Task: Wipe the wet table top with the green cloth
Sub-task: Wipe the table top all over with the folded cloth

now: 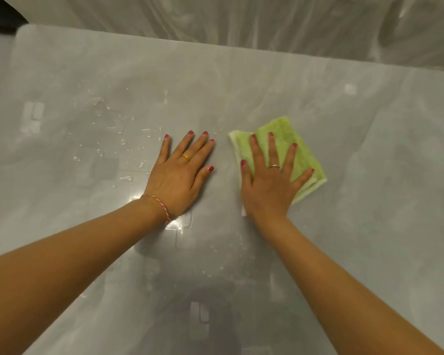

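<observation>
Head view, looking down: our right hand (269,185) lies flat on the green cloth (290,147), fingers spread wide and pressing it to the table top (369,149), not gripping. Cloth is folded; its long axis runs from the heel of the palm out past the fingertips, slanting away and slightly right. Cloth edge shows beyond the index and middle tips and beside the little finger.

Our left hand (182,175) rests flat and bare on the table, fingers fanned, holding nothing; a gap separates its thumb from the cloth.

Water droplets (128,149) sit beyond and outboard of the left little finger, a few more near our left wrist and between the forearms. So the wet patch lies leftward of the cloth, past the left hand. We judge the right hand must sweep left; the left hand stands in that path.
</observation>
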